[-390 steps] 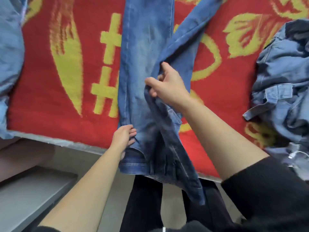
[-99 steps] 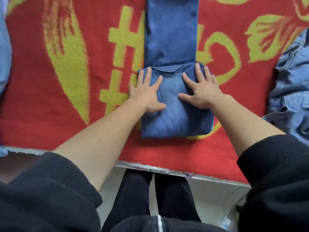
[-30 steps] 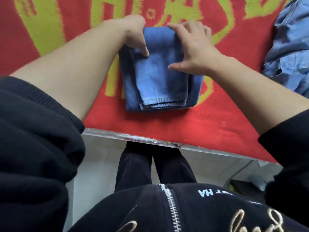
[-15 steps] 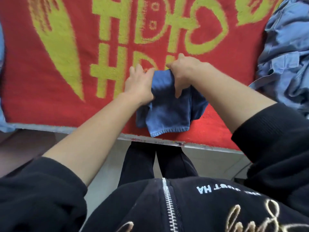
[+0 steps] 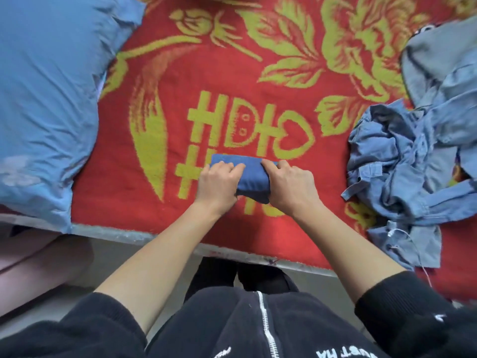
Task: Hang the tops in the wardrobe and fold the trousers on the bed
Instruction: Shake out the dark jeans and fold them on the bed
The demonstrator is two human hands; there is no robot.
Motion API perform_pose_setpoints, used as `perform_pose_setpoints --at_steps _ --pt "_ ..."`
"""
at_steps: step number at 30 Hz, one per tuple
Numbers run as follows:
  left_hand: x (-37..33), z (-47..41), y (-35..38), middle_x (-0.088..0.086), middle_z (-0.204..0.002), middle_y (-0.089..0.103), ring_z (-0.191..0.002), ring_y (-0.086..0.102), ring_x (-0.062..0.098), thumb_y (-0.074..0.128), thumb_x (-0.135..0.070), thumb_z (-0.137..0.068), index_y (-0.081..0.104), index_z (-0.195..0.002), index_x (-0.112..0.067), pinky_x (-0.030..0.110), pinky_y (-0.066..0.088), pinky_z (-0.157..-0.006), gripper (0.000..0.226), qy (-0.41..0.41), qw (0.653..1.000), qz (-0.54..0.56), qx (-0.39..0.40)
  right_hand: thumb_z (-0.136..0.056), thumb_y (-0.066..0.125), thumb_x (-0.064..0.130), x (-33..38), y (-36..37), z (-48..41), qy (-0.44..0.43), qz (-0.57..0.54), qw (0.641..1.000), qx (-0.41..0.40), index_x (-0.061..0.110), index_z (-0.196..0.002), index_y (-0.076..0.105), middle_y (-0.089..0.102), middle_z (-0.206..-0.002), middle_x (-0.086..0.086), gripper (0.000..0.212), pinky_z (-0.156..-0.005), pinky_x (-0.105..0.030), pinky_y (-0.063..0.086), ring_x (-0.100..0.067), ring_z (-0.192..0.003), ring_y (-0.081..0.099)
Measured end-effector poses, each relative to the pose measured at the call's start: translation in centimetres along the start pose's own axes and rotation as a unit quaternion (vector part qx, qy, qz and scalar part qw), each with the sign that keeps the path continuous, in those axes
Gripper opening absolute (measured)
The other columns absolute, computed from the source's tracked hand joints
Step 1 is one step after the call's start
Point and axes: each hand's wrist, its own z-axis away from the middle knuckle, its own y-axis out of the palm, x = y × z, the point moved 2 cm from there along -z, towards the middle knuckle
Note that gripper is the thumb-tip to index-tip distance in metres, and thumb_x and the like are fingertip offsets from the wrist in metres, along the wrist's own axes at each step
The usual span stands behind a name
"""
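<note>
The blue jeans (image 5: 251, 177) are a small folded bundle on the red and yellow blanket (image 5: 167, 73) of the bed, near its front edge. My left hand (image 5: 218, 184) grips the bundle's left end, fingers curled over its top. My right hand (image 5: 290, 188) grips the right end the same way. Both hands hide the ends of the bundle.
A crumpled pile of light blue denim clothes (image 5: 413, 164) lies on the right of the bed. A blue pillow (image 5: 44, 99) fills the left. The bed's grey front edge (image 5: 124, 235) runs just below my hands, with my dark-clad legs against it.
The jeans bundle has moved away from the bed edge toward the middle of the blanket and is more compact. Both hands still grip it. The view has widened.
</note>
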Motion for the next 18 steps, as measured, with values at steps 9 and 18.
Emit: perform_pose_setpoints --at_steps 9,18 --pt "-0.1 2.1 -13.1 0.000 -0.072 0.065 -0.069 0.067 0.025 0.077 -0.021 -0.052 0.068 -0.095 -0.018 0.031 0.049 -0.053 0.043 -0.056 0.990 -0.031 -0.123 -0.072 0.072 0.036 0.9 -12.1 1.6 -0.071 0.059 0.984 -0.152 0.028 -0.141 0.045 0.063 -0.115 -0.005 0.075 -0.091 -0.048 0.047 -0.031 -0.087 0.068" --pt "-5.5 12.4 -19.5 -0.001 -0.067 0.068 -0.061 0.067 0.024 0.076 -0.018 -0.043 0.071 -0.091 -0.019 0.028 0.051 -0.044 0.049 -0.185 0.958 -0.113 -0.190 -0.076 0.066 0.035 1.6 -16.9 8.4 -0.237 0.089 0.940 -0.228 0.029 -0.126 0.052 0.062 -0.111 0.001 0.052 -0.060 -0.032 0.044 -0.026 -0.088 0.067"
